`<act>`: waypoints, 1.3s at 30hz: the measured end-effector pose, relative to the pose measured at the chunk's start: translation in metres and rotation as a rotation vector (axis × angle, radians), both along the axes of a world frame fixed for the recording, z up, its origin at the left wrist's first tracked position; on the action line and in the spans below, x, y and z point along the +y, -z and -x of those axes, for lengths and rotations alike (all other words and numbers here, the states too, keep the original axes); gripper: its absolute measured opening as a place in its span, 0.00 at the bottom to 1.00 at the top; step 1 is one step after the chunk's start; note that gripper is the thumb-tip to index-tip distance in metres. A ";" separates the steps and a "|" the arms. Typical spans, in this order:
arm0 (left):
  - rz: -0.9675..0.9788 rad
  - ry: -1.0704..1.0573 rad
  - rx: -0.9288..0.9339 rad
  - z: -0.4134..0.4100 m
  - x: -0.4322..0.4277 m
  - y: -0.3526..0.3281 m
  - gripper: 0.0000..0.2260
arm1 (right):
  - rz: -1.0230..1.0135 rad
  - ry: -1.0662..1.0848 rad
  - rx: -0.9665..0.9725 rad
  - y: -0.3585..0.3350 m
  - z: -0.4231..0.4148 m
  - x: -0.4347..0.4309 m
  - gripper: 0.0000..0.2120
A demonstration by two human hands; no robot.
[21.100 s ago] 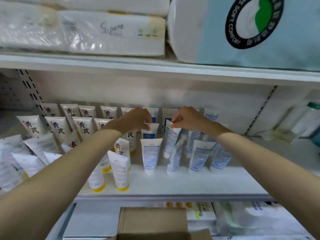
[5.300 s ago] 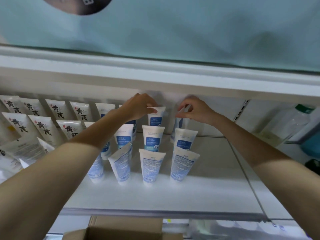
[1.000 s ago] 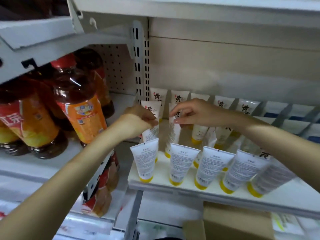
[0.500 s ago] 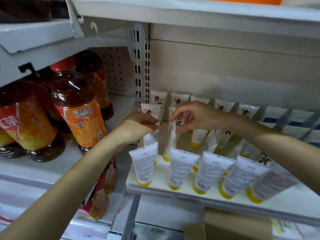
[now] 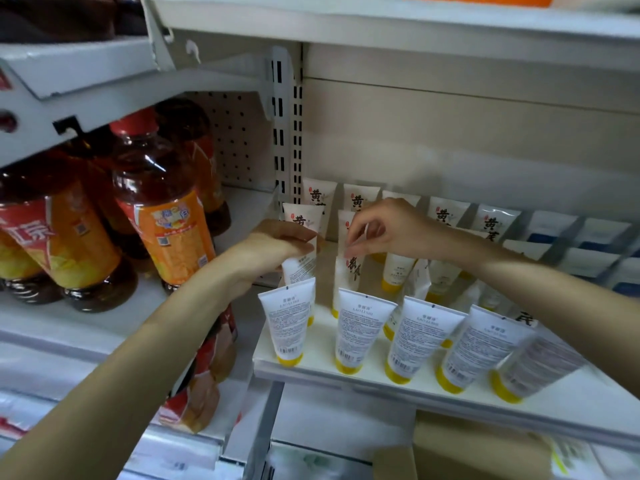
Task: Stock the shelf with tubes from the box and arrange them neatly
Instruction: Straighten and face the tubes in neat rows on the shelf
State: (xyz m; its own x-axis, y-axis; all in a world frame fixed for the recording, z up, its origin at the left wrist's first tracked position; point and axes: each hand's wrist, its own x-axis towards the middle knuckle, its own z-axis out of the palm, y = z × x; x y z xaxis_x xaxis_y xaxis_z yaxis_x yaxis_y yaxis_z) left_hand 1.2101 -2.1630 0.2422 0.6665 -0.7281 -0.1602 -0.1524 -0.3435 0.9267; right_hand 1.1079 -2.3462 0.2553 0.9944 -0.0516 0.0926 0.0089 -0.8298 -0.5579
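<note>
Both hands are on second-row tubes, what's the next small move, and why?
Probably the right hand should twist its pinched tube square to the front, upright: its characters look slanted, while the neighbouring tube in the left hand faces forward.

Just right of the slotted upright, the gripped tube in your left hand shows a black brush 黄. The pinched tube in your right hand shows brush characters too skewed to read. Back-row tubes farther right of the upright repeat 黄. Front-row tubes, right of and below it, read roughly "LAO LI SHI", with barcodes. Left of the upright, a bottle has a red band reading 京.
</note>
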 end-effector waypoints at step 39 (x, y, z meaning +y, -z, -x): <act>0.065 -0.036 0.049 0.007 0.043 0.009 0.09 | 0.095 0.004 -0.150 -0.009 -0.009 0.023 0.07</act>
